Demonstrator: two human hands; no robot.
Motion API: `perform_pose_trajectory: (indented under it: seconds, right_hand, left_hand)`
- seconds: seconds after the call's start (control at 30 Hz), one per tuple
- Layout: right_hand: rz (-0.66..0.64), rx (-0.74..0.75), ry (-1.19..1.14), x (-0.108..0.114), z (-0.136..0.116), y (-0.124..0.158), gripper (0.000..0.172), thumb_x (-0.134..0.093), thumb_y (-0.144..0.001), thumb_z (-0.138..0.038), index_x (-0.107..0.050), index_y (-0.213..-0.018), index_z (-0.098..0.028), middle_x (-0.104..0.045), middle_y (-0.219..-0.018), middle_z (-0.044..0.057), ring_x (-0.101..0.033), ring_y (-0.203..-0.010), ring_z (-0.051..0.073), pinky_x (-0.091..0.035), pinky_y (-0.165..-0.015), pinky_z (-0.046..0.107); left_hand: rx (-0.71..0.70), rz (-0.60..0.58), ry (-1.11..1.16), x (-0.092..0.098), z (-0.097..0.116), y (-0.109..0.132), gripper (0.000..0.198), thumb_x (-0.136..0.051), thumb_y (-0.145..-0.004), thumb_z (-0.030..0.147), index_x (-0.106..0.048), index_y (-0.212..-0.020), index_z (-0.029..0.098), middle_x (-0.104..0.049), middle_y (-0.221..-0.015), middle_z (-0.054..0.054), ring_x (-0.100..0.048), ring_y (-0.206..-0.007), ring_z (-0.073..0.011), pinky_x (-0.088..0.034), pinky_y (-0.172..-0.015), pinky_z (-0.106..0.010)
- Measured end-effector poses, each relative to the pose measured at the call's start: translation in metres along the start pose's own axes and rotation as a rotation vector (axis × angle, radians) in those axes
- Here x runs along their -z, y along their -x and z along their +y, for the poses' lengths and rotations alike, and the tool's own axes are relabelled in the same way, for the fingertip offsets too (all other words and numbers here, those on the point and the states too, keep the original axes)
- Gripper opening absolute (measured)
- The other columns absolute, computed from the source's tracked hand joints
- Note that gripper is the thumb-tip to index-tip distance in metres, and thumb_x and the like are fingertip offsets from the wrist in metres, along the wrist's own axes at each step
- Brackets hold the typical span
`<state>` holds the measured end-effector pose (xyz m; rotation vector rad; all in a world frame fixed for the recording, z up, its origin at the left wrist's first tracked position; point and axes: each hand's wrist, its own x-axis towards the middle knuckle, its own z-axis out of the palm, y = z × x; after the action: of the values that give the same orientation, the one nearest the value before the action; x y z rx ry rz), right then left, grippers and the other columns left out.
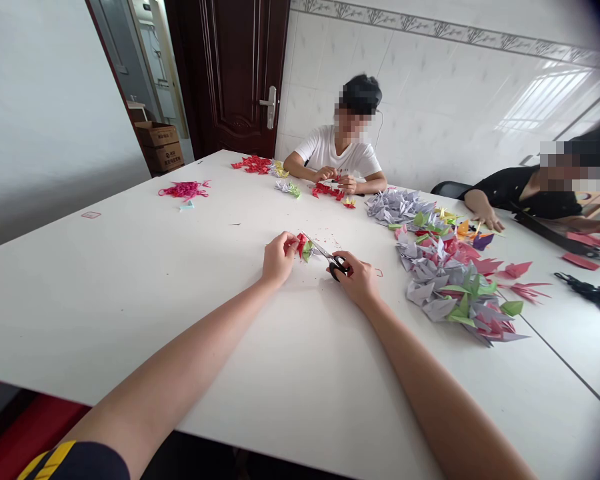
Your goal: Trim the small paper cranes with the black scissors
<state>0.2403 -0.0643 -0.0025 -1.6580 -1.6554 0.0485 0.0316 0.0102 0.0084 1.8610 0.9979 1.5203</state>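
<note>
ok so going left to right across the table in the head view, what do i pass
pink paper scraps, left hand, small folded paper, scissors, right hand, pile of folded paper shapes, black cord

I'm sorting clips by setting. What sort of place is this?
Probably a small craft workroom: people around a white table, heaps of folded paper pieces, scissors in the right hand, tiled wall.

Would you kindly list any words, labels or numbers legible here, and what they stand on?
No text is readable.
The cardboard boxes by the door: dark print, too small and blurred to read.
The scissors in the right hand, folded paper in the left hand: no markings visible.
</note>
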Motion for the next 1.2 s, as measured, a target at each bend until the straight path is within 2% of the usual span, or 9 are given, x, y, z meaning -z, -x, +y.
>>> perform_pose_trajectory:
  seconds: [0.77, 1.2]
  right_hand:
    - [-0.032, -0.015, 0.022, 0.0004, -0.0002, -0.0004, 0.032, -0.064, -0.078, -0.034, -0.071, -0.109, -0.029, -0.067, -0.073, -0.002, -0.050, -0.055, 0.013, -0.038, -0.058, 0.026]
    - [-0.058, 0.009, 0.041, 0.0011, 0.0026, -0.0006, 0.032, -0.065, -0.077, -0.032, -0.072, -0.108, -0.028, -0.069, -0.078, 0.000, -0.052, -0.060, 0.015, -0.038, -0.059, 0.026]
  left_hand:
    - [0.066, -0.069, 0.031, -0.0002, 0.0026, 0.0015, 0.009, -0.055, -0.088, 0.016, -0.060, -0.081, 0.021, -0.071, -0.084, -0.001, -0.065, -0.073, -0.0140, -0.049, -0.072, -0.026]
    - [0.106, -0.106, 0.030, 0.0001, 0.0075, 0.0023, 0.010, -0.056, -0.087, 0.016, -0.060, -0.079, 0.021, -0.067, -0.070, 0.002, -0.061, -0.063, -0.0138, -0.046, -0.065, -0.026]
